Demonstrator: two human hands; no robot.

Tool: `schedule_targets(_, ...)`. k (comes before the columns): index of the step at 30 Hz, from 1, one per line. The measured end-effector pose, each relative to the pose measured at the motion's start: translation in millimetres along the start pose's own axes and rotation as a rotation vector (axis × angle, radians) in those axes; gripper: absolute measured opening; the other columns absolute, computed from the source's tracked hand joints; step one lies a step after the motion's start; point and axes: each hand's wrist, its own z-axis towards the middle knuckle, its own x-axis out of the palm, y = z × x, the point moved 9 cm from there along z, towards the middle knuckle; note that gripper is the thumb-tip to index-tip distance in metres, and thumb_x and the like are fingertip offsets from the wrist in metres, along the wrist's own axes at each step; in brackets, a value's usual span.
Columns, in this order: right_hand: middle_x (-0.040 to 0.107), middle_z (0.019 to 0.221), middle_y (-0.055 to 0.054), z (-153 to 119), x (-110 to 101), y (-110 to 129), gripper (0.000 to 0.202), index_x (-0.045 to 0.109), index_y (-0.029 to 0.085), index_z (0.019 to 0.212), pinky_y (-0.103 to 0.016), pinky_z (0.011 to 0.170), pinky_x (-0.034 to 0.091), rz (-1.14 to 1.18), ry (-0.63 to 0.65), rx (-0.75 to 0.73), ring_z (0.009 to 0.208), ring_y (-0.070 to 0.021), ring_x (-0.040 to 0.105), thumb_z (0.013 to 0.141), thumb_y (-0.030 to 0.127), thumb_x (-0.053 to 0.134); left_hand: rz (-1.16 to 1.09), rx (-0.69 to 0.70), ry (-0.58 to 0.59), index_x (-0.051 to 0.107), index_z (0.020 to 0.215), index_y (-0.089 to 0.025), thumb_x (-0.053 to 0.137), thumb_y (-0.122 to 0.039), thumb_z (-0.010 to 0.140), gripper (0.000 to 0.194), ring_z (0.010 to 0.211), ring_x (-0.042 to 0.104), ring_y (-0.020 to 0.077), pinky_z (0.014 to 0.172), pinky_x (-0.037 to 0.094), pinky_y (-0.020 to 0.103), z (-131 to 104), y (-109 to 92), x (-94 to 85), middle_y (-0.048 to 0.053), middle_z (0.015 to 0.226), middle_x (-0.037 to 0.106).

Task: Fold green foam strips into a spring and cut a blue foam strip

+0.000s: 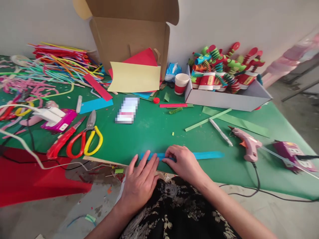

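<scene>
A long blue paper strip [209, 155] lies flat along the front edge of the green table. Over its left end, my left hand [142, 177] presses down with fingers stretched out. Next to it my right hand [183, 162] has its fingers curled together at the strip's near edge, pinching or pressing the paper. The strip runs on to the right past my right hand. Part of it is hidden beneath both hands.
Pliers [91, 132], a red-handled knife [62, 141] and a phone [127, 110] lie at the left. At the right are a pink glue gun [246, 142], a silver pen [221, 132] and green strips [239, 122]. A grey box [224, 99] of paper-cup crafts stands behind.
</scene>
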Motion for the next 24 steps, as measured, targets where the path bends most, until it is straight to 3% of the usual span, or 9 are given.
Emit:
schedule_targets(9, 0.063, 0.073, 0.001, -36.7, -40.1, -56.4, 0.009, 0.059, 0.021, 0.081, -0.029, 0.075, 0.035, -0.016, -0.139, 0.060, 0.072, -0.0154, 0.058, 0.088, 0.025, 0.062, -0.030, -0.026, -0.043, 0.046, 0.140, -0.025, 0.050, -0.020, 0.090, 0.051, 0.124, 0.054, 0.0275, 0.115, 0.021, 0.051, -4.4, 2.9, 0.7, 0.008, 0.127, 0.065)
schedule_targets(14, 0.059, 0.069, 0.001, -51.2, -63.8, -91.0, 0.017, 0.058, 0.020, 0.084, -0.032, 0.079, 0.037, -0.119, -0.243, 0.064, 0.069, -0.0164, 0.057, 0.092, 0.034, 0.055, 0.015, 0.062, -0.032, 0.047, 0.140, -0.025, 0.054, -0.022, 0.089, 0.051, 0.124, 0.054, 0.0276, 0.115, 0.019, 0.050, -8.4, 4.2, 5.3, 0.008, 0.129, 0.064)
schedule_targets(17, 0.062, 0.072, -0.002, -65.3, -85.0, -108.3, 0.021, 0.058, 0.020, 0.083, -0.035, 0.080, 0.037, -0.237, -0.397, 0.154, 0.073, -0.0196, 0.058, 0.094, 0.036, 0.049, 0.017, 0.085, -0.042, 0.049, 0.138, -0.028, 0.053, -0.022, 0.089, 0.049, 0.125, 0.053, 0.0279, 0.115, 0.019, 0.052, -9.2, 5.7, 6.7, 0.007, 0.128, 0.064)
schedule_targets(20, 0.067, 0.089, -0.007, -82.7, -103.4, -97.9, 0.020, 0.062, 0.020, 0.091, -0.039, 0.086, 0.038, -0.334, -0.597, 0.163, 0.088, -0.0241, 0.058, 0.095, 0.032, 0.046, 0.005, 0.088, -0.041, 0.051, 0.136, -0.029, 0.052, -0.023, 0.089, 0.047, 0.124, 0.054, 0.0279, 0.115, 0.019, 0.053, -8.7, 4.8, 7.7, 0.007, 0.127, 0.065)
schedule_targets(22, 0.068, 0.098, -0.008, -81.3, -96.6, -76.9, 0.017, 0.063, 0.022, 0.099, -0.042, 0.092, 0.037, -0.330, -0.552, 0.066, 0.095, -0.0247, 0.058, 0.094, 0.030, 0.049, -0.018, 0.058, -0.044, 0.051, 0.136, -0.028, 0.052, -0.023, 0.089, 0.047, 0.122, 0.055, 0.0278, 0.114, 0.020, 0.053, -7.1, 6.3, 6.2, 0.008, 0.127, 0.065)
schedule_targets(24, 0.069, 0.097, -0.005, -71.9, -78.7, -54.0, 0.016, 0.063, 0.025, 0.104, -0.044, 0.098, 0.035, -0.280, -0.411, -0.047, 0.094, -0.0232, 0.059, 0.092, 0.029, 0.054, -0.055, 0.021, -0.053, 0.050, 0.136, -0.027, 0.052, -0.023, 0.089, 0.047, 0.121, 0.056, 0.0274, 0.113, 0.022, 0.052, -3.7, 9.0, 2.4, 0.009, 0.127, 0.064)
